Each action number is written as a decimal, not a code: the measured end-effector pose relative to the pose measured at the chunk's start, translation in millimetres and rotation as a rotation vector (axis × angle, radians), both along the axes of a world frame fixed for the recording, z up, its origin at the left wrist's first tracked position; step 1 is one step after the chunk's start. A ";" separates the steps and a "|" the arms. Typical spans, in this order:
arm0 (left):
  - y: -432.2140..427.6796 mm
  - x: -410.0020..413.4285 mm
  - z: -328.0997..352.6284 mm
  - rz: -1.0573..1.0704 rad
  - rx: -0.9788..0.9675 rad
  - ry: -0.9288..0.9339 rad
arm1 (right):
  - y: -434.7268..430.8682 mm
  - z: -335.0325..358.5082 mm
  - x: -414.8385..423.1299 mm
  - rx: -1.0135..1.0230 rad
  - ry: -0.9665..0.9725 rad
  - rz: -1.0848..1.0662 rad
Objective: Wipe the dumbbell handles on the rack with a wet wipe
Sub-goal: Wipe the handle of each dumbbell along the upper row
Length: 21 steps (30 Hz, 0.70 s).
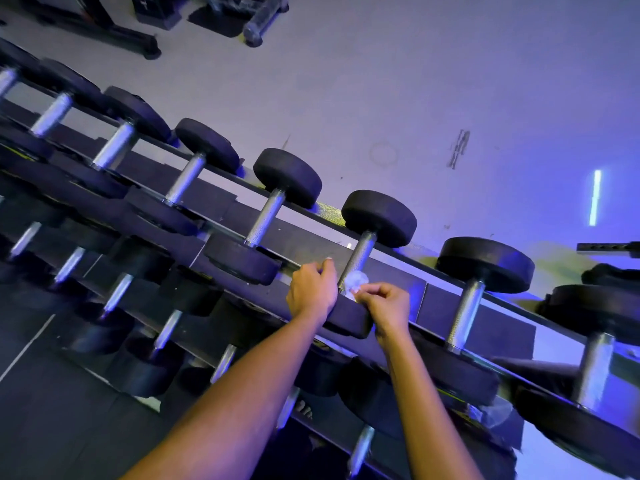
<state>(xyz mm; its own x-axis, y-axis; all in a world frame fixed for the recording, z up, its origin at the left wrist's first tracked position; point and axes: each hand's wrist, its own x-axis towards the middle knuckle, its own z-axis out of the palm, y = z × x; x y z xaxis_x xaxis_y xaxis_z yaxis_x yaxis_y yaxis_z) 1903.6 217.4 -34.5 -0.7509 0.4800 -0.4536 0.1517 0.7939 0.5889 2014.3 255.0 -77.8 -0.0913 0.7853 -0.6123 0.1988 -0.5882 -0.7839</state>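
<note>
A black dumbbell with a knurled steel handle (360, 256) lies on the top tier of the rack (311, 247). My right hand (384, 306) pinches a crumpled white wet wipe (356, 284) against the lower end of that handle. My left hand (311, 292) rests on the dumbbell's near weight head (349, 320), fingers curled over its edge beside the handle. More dumbbells with steel handles line the same tier to the left (266, 216) and right (465, 313).
Lower tiers of the rack hold several more dumbbells (166, 327). A pale wall (415, 98) runs behind the rack. Dark gym equipment (104, 22) stands at the far upper left. Something clear and crinkled, like plastic, (495, 414) lies on the lower tier at right.
</note>
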 end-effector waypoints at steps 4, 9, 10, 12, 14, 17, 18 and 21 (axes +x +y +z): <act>-1.9 -0.7 1.1 0.000 0.001 -0.021 | 15.9 7.1 -10.8 0.033 -0.056 -0.130; -2.0 0.6 5.4 -0.001 0.002 -0.026 | 64.0 22.2 -24.2 0.129 -0.067 -0.263; -2.4 1.0 6.3 0.001 0.005 -0.031 | 69.7 25.3 -24.2 0.115 -0.079 -0.262; -2.3 1.4 7.8 -0.002 -0.001 -0.039 | 71.1 23.0 -21.4 0.094 -0.079 -0.246; -2.0 1.5 8.8 -0.002 -0.008 -0.038 | 57.7 18.2 -18.7 0.086 -0.053 -0.185; -1.4 1.2 8.9 0.005 -0.005 -0.030 | 24.8 15.2 -14.2 0.077 -0.099 -0.082; -1.6 1.2 8.2 0.005 -0.002 -0.027 | 13.9 15.2 -12.5 0.076 -0.141 -0.050; -2.0 1.1 7.3 0.008 0.005 -0.030 | -8.6 19.3 -10.6 0.100 -0.262 0.003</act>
